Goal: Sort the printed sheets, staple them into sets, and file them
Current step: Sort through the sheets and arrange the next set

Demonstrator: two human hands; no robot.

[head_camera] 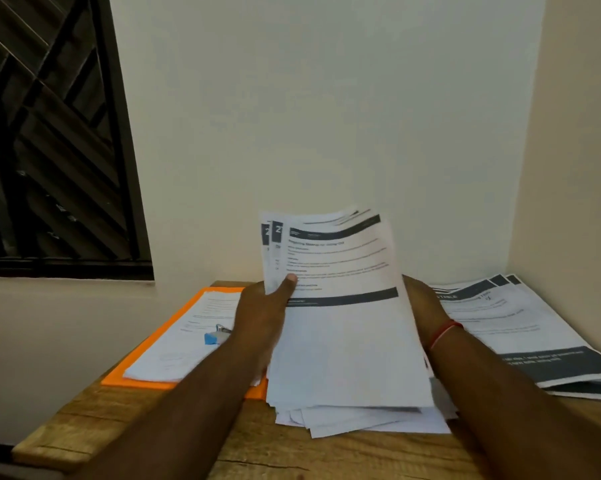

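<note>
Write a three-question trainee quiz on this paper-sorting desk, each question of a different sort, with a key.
1. True or false: the blue stapler lies on the loose sheets atop the orange folder.
2. Whose thumb presses the front of the raised stack of printed sheets? A) left B) right C) neither
3. Fill in: the red thread band sits on the ___ wrist.
Key: 1 true; 2 A, the left hand; 3 right.
</note>
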